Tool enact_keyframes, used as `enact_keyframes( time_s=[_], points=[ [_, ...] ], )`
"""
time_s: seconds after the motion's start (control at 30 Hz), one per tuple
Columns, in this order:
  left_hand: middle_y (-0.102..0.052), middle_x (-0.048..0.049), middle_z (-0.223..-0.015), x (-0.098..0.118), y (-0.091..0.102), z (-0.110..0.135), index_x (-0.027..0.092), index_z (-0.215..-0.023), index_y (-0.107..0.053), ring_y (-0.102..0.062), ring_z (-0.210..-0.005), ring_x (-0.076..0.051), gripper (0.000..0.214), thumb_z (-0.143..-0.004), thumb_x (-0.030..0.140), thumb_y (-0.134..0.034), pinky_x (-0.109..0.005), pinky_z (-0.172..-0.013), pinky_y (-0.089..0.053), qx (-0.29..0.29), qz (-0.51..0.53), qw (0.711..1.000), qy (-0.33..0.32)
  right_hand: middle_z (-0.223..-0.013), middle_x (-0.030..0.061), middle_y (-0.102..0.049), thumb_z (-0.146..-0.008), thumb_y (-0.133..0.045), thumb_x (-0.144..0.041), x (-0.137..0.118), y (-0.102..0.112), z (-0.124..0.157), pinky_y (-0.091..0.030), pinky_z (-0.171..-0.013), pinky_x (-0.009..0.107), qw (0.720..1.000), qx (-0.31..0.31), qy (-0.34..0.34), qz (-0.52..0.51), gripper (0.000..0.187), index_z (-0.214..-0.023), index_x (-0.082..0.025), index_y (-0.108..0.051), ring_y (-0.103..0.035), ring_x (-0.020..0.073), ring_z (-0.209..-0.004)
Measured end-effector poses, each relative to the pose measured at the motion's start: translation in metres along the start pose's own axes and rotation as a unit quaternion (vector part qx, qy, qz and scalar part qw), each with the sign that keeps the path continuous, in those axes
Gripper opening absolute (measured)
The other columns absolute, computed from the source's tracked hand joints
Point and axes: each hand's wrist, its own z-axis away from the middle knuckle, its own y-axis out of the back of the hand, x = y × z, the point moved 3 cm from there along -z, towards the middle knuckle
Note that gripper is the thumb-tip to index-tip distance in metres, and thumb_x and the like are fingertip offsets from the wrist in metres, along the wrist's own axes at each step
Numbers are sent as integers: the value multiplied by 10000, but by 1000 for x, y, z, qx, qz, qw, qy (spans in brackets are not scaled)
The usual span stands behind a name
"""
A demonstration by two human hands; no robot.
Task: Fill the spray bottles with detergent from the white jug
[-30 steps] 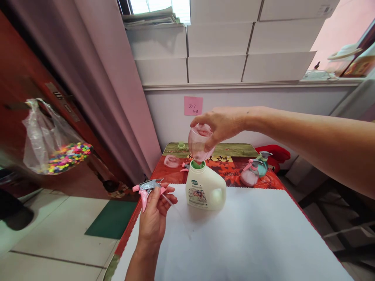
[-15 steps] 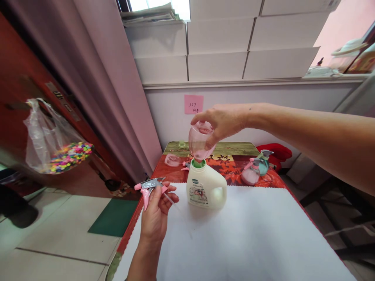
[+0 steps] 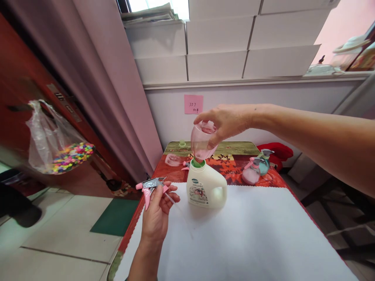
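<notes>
My right hand [image 3: 227, 120] grips a clear pink bottle [image 3: 201, 142] upside down, its neck resting in the green mouth of a cream jug [image 3: 205, 186] that stands on the white cloth [image 3: 249, 234]. My left hand [image 3: 156, 212] is closed on a pink and grey spray head [image 3: 149, 186], held up at the table's left edge with its thin dip tube trailing to the right.
Behind the jug lie another clear pink bottle [image 3: 172, 160], a pink spray bottle [image 3: 251, 174] and a teal one [image 3: 263, 162] on the red patterned tabletop [image 3: 234, 168]. A plastic bag of coloured beads [image 3: 58, 148] hangs on the left. White boxes [image 3: 234, 43] line the ledge above.
Both hands keep their grips and hardly move. The inverted pink bottle has shifted very slightly to the right over the jug's mouth.
</notes>
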Motion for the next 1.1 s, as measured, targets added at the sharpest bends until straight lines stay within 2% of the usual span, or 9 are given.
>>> enact_keyframes(
  time_s=[0.27,0.47,0.53,0.63,0.73,0.83,0.87,0.93,1.1],
  points=[
    [-727,-52,-861,0,-3,0,176,-975,-624,-656,-630,-160,374,-760,436,-787,-310,-639,-543,0,0,1000,-24,-1148,55,-726,-655,-808,-522,10,-12,11,-482,-775,324,999,2,-10,-46,838,-1414,-282,-546,-679,254,-940],
    [-727,-58,-833,8,-11,-7,172,-942,-620,-652,-617,-155,350,-760,414,-795,-309,-639,-540,-5,27,999,-30,-1220,75,-698,-669,-801,-479,30,-27,39,-530,-822,365,988,63,-4,-143,782,-1381,-274,-552,-673,285,-1017],
    [-725,-69,-844,14,-13,-12,155,-931,-636,-654,-639,-153,329,-774,403,-787,-308,-654,-543,-1,58,998,-24,-1314,92,-645,-677,-795,-468,40,-48,59,-560,-812,384,963,122,-31,-238,773,-1376,-277,-527,-675,292,-1039],
    [-730,-75,-860,22,-19,-22,146,-948,-654,-656,-658,-150,270,-844,387,-720,-313,-684,-549,18,101,995,-16,-1364,122,-597,-692,-797,-492,44,-109,97,-592,-795,407,878,195,-83,-430,803,-1383,-283,-446,-684,316,-1064],
    [-739,-69,-896,30,-28,-31,157,-947,-648,-666,-685,-148,222,-899,374,-659,-319,-721,-546,42,137,989,-39,-1320,129,-611,-721,-776,-543,27,-188,135,-591,-850,427,780,240,-116,-566,735,-1336,-307,-449,-664,338,-1127],
    [-742,-79,-918,35,-40,-35,155,-920,-642,-667,-690,-143,244,-925,398,-623,-319,-740,-537,56,153,984,-76,-1366,139,-565,-737,-750,-581,1,-245,165,-594,-851,464,715,274,-139,-628,784,-1400,-340,-409,-680,337,-1078],
    [-742,-80,-919,35,-44,-34,154,-914,-640,-665,-685,-141,250,-929,403,-618,-315,-736,-534,56,155,983,-84,-1381,142,-553,-748,-737,-586,-7,-255,172,-593,-854,475,702,285,-146,-636,819,-1443,-354,-372,-680,338,-1077],
    [-741,-78,-919,34,-53,-31,156,-918,-638,-662,-679,-135,245,-934,399,-613,-305,-726,-529,50,159,982,-91,-1397,144,-540,-755,-730,-591,-19,-260,183,-589,-875,491,697,304,-153,-631,848,-1480,-355,-356,-669,346,-1100],
    [-740,-75,-949,26,-71,-19,172,-928,-626,-651,-679,-122,246,-909,417,-646,-290,-723,-527,28,153,984,-85,-1434,120,-536,-713,-785,-577,-31,-250,191,-581,-925,492,713,330,-141,-602,834,-1441,-359,-442,-643,356,-1165]
  ],
)
